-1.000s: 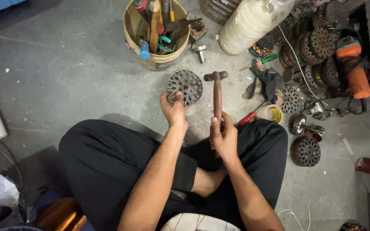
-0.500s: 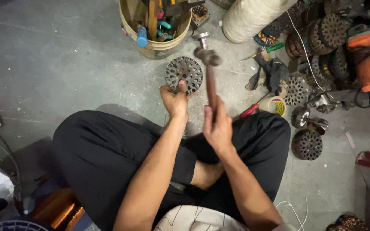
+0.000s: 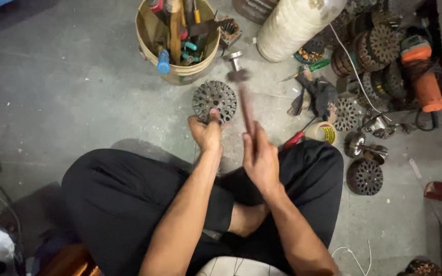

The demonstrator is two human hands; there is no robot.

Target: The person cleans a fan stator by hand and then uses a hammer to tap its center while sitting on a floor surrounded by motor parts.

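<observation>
While the person sits cross-legged on the grey concrete floor [image 3: 67,97], the left hand [image 3: 206,132] presses its fingers closed on the near rim of a round, dark, slotted metal disc [image 3: 214,99] lying flat on the floor just before the knees. Behind it, toward the floor's far edge, stands a tan bucket of tools [image 3: 177,38]. Just right of the disc, the right hand [image 3: 260,156] is clamped around a wooden-handled hammer [image 3: 242,97], its blurred head above the floor. Further right lie a red-handled screwdriver [image 3: 296,137] and an orange power tool [image 3: 425,76].
</observation>
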